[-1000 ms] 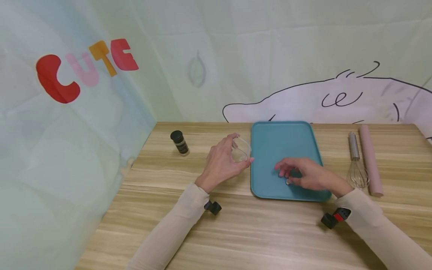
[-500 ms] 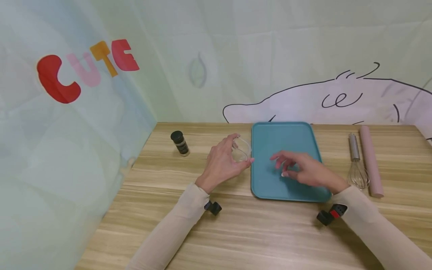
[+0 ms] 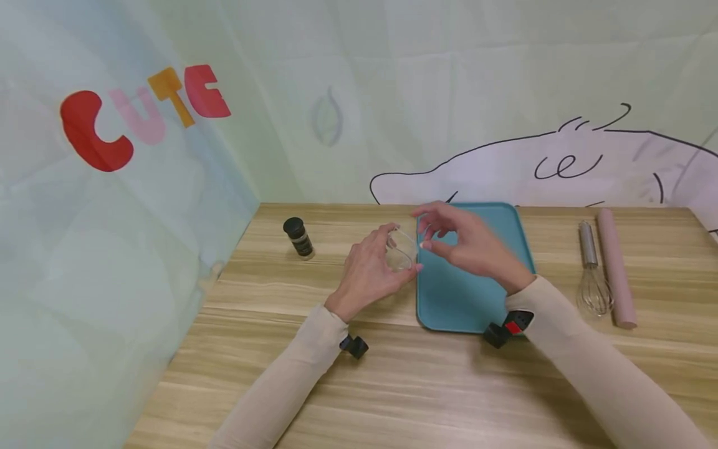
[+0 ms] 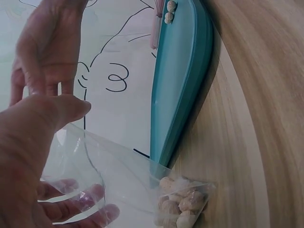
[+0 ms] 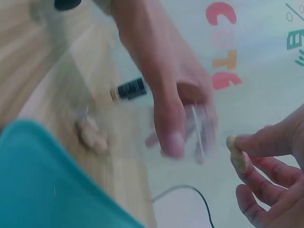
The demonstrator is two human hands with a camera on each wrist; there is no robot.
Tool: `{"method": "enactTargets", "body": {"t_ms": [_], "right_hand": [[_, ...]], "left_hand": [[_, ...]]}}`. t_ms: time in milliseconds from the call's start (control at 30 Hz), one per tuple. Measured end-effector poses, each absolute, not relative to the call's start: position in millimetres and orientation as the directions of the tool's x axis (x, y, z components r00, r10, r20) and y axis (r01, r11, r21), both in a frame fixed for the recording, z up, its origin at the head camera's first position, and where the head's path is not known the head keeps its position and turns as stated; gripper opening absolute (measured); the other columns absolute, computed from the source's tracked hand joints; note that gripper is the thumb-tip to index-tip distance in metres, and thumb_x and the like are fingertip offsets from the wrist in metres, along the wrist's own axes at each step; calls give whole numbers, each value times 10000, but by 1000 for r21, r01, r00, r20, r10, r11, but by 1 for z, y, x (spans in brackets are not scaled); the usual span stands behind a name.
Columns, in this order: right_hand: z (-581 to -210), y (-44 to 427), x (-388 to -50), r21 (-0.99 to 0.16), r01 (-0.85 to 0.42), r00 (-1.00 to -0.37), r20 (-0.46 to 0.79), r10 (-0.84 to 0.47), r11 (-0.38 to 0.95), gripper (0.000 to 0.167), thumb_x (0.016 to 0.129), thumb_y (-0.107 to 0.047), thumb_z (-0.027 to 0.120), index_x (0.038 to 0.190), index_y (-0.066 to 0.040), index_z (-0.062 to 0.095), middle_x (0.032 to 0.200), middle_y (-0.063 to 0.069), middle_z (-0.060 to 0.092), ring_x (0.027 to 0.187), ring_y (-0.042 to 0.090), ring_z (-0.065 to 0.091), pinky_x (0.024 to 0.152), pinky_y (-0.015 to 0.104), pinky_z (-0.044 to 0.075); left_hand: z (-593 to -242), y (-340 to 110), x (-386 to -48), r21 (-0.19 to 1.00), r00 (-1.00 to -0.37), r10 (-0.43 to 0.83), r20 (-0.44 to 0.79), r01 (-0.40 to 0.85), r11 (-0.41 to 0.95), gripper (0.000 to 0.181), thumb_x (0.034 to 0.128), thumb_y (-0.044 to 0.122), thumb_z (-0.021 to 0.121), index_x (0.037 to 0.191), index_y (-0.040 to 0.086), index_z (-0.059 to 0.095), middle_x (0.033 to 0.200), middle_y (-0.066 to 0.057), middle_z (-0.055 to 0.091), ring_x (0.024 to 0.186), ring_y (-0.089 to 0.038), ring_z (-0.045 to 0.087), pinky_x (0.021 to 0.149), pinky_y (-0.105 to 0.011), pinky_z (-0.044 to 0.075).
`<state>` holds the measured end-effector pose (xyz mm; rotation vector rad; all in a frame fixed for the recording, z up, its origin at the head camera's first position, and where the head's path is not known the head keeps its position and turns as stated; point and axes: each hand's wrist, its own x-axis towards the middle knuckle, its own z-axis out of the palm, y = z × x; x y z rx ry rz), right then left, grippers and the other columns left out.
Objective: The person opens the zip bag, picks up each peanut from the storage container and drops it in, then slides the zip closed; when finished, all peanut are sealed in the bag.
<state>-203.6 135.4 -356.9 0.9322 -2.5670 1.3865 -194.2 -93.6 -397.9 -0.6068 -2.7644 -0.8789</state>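
Observation:
A clear plastic bag (image 4: 130, 166) has its mouth spread by my left hand (image 3: 367, 268), which holds it by the rim with thumb and fingers apart. Several tan peanuts (image 4: 183, 202) lie at the bottom of the bag, low by the table. Between the thumb and fingertips of my right hand (image 3: 462, 240) is one peanut in its shell (image 5: 239, 154), just right of the bag's mouth. On the teal tray (image 3: 477, 305), the left wrist view shows another peanut-like piece (image 4: 170, 12). My right arm covers part of the tray in the head view.
A black-capped seasoning jar (image 3: 299, 238) stands to the left on the wooden table (image 3: 404, 393). To the tray's right lie a wire whisk (image 3: 591, 274) and a pink rolling pin (image 3: 617, 268). A printed cloth (image 3: 348, 93) hangs behind the table.
My right hand has moved left and away from me, from over the tray to beside the bag's mouth. My left hand keeps its place on the bag.

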Motion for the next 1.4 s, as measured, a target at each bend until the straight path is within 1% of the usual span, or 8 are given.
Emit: {"method": "enactTargets", "body": {"t_ms": [67,233,433,767,933,1067,1167,1400], "right_hand": [[-356,126,-205,-757,-534,-816,345,-464,376,504,964,-6,742,1436,-147,635,1144,38,723,1016,178,701,952,451,581],[-356,112,-206,-783,-526,-815,351,-461,332,482,967,6,727,1423,-124,641,1175,92,741,1015,197,712,926,400,566],[-358,115,-208,-793,-508,-829,344,-441,336,442,1005,-22,703,1429,-130,637,1212,119,752,1063,227,709,925,389,539],[-373,166,-200,-757,-482,-855,297,-425,441,357,1052,-73,663,1408,-93,650,1215,105,764,1111,245,705,902,216,515],[-386,203,-190,-727,-464,-871,269,-412,507,370,1049,-83,673,1417,-115,645,1213,83,767,1097,140,700,890,157,507],[-400,232,-184,-692,-490,-859,279,-430,529,394,1009,-14,697,1395,-85,655,1165,73,774,1062,67,690,865,181,517],[-408,250,-179,-649,-501,-856,272,-440,573,437,964,50,714,1372,-100,671,1147,49,780,1067,38,669,858,234,522],[-421,277,-168,-579,-482,-862,175,-476,658,526,868,135,748,1332,-108,692,1125,-37,779,1090,68,673,932,313,550]], "left_hand": [[-398,-93,-194,511,-902,327,284,430,744,882,854,513,841,1542,81,497,1181,-117,745,1099,-308,720,1014,-578,524],[-399,-93,-194,489,-898,329,292,436,756,866,860,511,841,1531,81,503,1160,-89,738,1059,-271,721,1003,-573,539],[-399,-93,-194,490,-900,322,294,431,758,860,862,514,838,1525,78,507,1166,-88,732,1078,-278,717,993,-570,533],[-399,-93,-194,508,-900,325,289,432,745,881,855,535,821,1543,89,497,1187,-115,742,1136,-315,719,1010,-574,533],[-400,-92,-195,498,-902,323,286,428,754,883,851,545,813,1543,94,500,1187,-108,745,1131,-312,720,1014,-572,535],[-400,-92,-194,502,-904,321,281,424,754,881,852,541,813,1544,91,502,1190,-106,743,1134,-307,717,1022,-571,533],[-400,-92,-195,503,-905,319,280,422,754,878,853,539,815,1543,94,503,1191,-104,744,1139,-305,718,1024,-572,534],[-400,-91,-195,502,-908,316,275,416,758,882,853,540,822,1544,93,504,1186,-97,747,1134,-305,720,1030,-586,527]]}}
